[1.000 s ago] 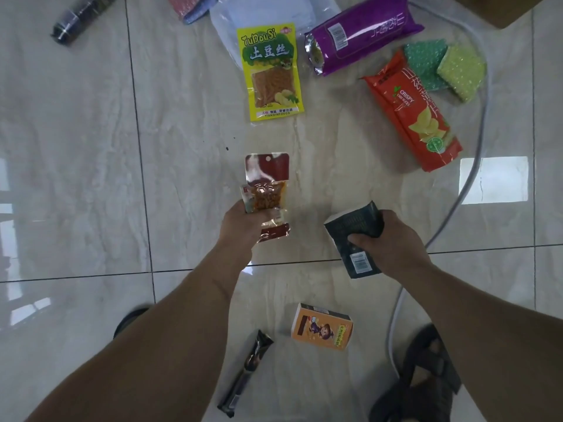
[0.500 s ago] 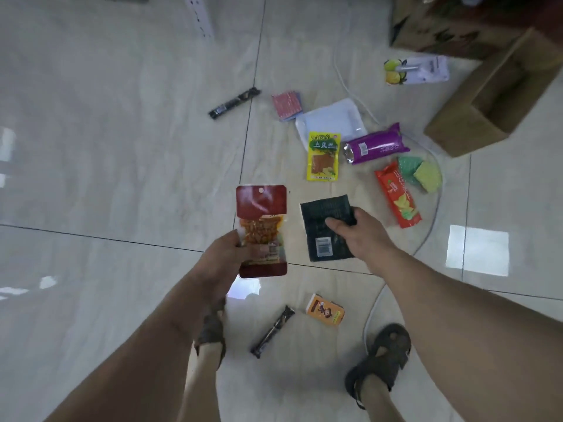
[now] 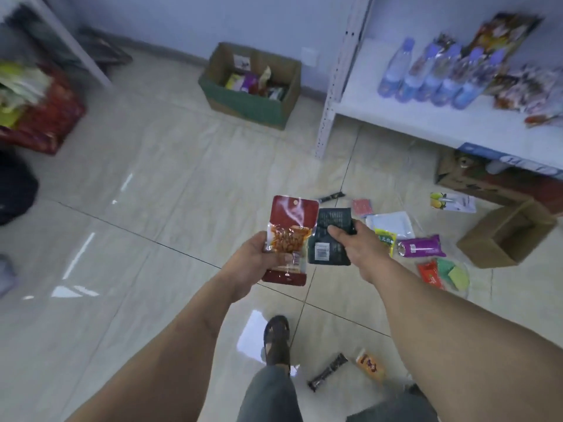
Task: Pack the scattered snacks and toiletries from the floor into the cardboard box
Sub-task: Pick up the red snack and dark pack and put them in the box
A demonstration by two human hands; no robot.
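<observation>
My left hand (image 3: 253, 260) grips a red snack pouch (image 3: 289, 239) with a clear window, held upright. Beside it my right hand (image 3: 355, 242) holds a dark green packet (image 3: 330, 239) with a barcode. An open cardboard box (image 3: 253, 86) with several packets inside stands on the floor by the far wall, well beyond both hands. To the right, snacks lie scattered on the tiles: a purple pack (image 3: 422, 245), a yellow-green pack (image 3: 385, 239), a red chips pack (image 3: 431, 274), green sponges (image 3: 454, 274). Near my feet lie a dark bar (image 3: 327, 373) and a small orange box (image 3: 370, 367).
A white shelf unit (image 3: 426, 117) at the right carries water bottles (image 3: 438, 74) and snack bags. A smaller empty cardboard box (image 3: 508, 233) lies on its side at the right. Red bags (image 3: 45, 117) sit at the left. My sandalled foot (image 3: 275, 339) stands below the hands.
I have stood up and the view has lifted from the floor to the room. Both hands still hold their packets, now raised and side by side, with the far box in sight.
</observation>
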